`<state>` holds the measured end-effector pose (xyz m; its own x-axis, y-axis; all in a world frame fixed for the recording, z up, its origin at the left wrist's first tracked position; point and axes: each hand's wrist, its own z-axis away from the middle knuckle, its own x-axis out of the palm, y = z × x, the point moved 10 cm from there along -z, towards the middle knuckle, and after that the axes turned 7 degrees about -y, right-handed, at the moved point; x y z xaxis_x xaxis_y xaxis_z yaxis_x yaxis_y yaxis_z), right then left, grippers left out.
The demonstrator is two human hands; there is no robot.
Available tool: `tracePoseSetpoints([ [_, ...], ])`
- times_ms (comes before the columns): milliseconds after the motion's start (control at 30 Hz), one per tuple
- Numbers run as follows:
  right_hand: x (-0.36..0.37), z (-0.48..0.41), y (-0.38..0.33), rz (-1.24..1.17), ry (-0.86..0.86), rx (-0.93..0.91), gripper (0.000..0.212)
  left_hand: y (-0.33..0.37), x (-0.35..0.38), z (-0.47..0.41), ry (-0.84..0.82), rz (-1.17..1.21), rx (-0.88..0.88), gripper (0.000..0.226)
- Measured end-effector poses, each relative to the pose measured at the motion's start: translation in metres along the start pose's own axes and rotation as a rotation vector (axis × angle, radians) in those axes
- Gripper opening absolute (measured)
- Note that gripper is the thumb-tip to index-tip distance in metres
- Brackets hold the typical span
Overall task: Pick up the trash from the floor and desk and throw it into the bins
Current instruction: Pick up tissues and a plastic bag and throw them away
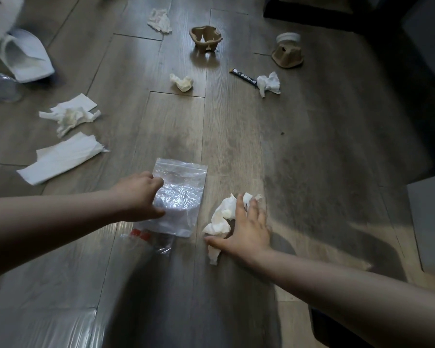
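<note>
A clear zip bag [180,194] lies flat on the wood floor [312,159]. My left hand [138,197] pinches its left edge, fingers curled over the plastic. To its right lies a crumpled white tissue [222,217]. My right hand [246,227] is spread over it with straight fingers, thumb on the floor at its lower edge. A clear wrapper with red print [148,238] pokes out from under the bag.
Farther off lie flat paper towels [60,159], a crumpled towel [69,116], small tissue wads [182,82] [269,84] [160,21], a dark sachet [244,77], two brown paper cups [206,37] [288,52], a clear bottle [3,86], a white bag [25,56]. Dark furniture [362,13] stands at top right.
</note>
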<state>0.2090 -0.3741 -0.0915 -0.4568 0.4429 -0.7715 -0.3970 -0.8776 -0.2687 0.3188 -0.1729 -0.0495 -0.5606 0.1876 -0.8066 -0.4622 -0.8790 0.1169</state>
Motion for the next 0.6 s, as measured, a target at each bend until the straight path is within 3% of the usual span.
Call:
tracePoseSetpoints([
  [233, -0.002, -0.004, -0.024, 0.044, 0.039, -0.131, 0.111, -0.028, 0.012, 0.010, -0.028, 0.059, -0.078, 0.066],
  [467, 0.009, -0.003, -0.046, -0.028, -0.017, -0.125, 0.124, -0.059, 0.049, 0.019, -0.148, 0.245, -0.264, 0.076],
  [600, 0.010, -0.004, -0.051, 0.002, -0.017, -0.144, 0.113, -0.060, 0.056, 0.018, -0.117, 0.418, -0.322, 0.056],
])
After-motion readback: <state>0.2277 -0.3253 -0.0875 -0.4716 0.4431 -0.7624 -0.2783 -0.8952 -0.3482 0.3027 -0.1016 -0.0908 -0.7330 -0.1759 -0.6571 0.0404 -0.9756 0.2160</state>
